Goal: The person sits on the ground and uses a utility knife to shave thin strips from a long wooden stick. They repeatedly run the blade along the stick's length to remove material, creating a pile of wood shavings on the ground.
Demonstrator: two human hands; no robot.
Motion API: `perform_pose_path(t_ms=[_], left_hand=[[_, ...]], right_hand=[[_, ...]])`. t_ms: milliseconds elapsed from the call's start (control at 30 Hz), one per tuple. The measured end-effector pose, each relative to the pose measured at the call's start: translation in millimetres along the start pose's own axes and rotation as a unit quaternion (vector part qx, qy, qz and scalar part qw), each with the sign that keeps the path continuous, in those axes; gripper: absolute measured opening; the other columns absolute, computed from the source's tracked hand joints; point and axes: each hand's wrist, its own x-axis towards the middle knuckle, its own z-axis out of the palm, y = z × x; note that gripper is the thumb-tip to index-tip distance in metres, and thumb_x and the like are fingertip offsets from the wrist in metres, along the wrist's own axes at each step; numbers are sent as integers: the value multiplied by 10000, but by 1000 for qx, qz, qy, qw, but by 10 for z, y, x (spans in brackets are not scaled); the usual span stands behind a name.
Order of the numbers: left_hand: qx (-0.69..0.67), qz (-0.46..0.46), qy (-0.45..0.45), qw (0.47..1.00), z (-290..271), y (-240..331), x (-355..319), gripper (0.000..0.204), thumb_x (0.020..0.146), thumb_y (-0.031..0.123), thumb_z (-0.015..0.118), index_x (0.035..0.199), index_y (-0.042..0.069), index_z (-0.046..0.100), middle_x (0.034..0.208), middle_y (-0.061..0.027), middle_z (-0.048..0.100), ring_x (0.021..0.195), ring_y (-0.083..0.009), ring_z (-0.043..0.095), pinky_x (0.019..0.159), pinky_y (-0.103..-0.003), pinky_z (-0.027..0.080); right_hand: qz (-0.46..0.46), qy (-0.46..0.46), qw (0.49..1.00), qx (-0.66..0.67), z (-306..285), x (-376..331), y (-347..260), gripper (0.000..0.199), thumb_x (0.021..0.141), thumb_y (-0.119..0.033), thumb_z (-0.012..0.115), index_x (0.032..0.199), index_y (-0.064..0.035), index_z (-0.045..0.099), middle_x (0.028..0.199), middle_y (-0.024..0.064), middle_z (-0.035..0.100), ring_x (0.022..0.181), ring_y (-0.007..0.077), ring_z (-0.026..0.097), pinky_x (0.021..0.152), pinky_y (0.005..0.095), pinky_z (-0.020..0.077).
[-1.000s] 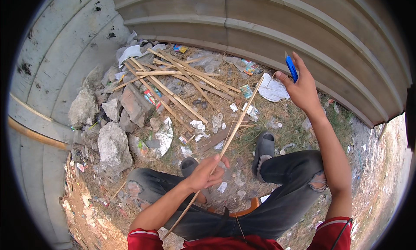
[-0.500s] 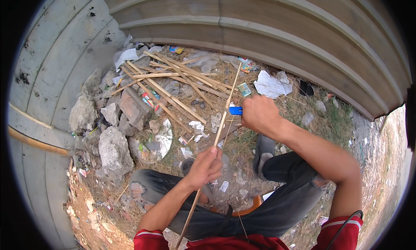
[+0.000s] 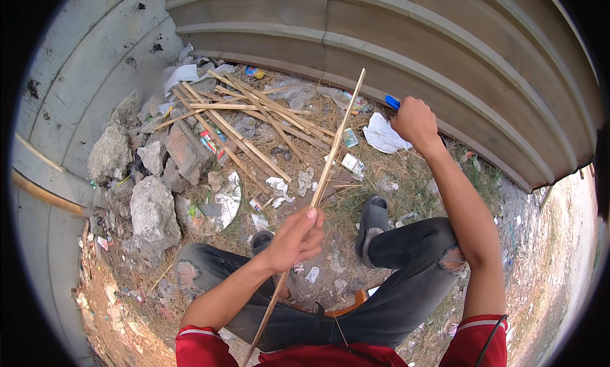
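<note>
My left hand [image 3: 296, 241] is wrapped round a long, thin wooden stick [image 3: 335, 149] that slants from my lap up toward the metal wall. The stick's upper stretch looks pale and freshly cut. Off to its right, my right hand [image 3: 414, 123] is closed on a blue-handled cutter [image 3: 392, 102]. Only the blue end shows past the fist; the blade cannot be seen. The cutter is apart from the stick. Beyond my left hand, several similar wooden strips [image 3: 254, 116] lie crisscrossed on the ground.
Rough rocks [image 3: 154, 211] are heaped at the left, beside a grey panel wall [image 3: 89, 94]. A corrugated metal wall [image 3: 394, 36] runs along the far side. Paper scraps [image 3: 381, 135], plastic litter and dry grass cover the ground. My legs [image 3: 410, 271] are bent apart around an orange seat [image 3: 346, 305].
My right hand has moved up and away from the stick with the cutter, which touched or nearly touched it before. My left hand still grips the stick, and its tip stands higher.
</note>
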Motion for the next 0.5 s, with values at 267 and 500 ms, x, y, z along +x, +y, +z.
perform_pose_path(t_ms=[267,500], left_hand=[[23,62,94,993,-160,125,-211,303,1108,384,410,1000,107,468,636,84,273,499,-32,221,455,-228,208],[59,28,90,994,-71,-213,-93,270,1111,349,414,1011,105,469,667,64,260,516,-39,220,465,-221,218]], right_hand=[[-160,-46,980,114,-458,-650,-728,196,780,-147,648,696,30,664,681,292,625,695,490,628,701,536,539],[-188,-112,972,82,-275,-960,-774,162,760,-151,651,708,-3,689,683,266,653,695,462,669,699,531,560]])
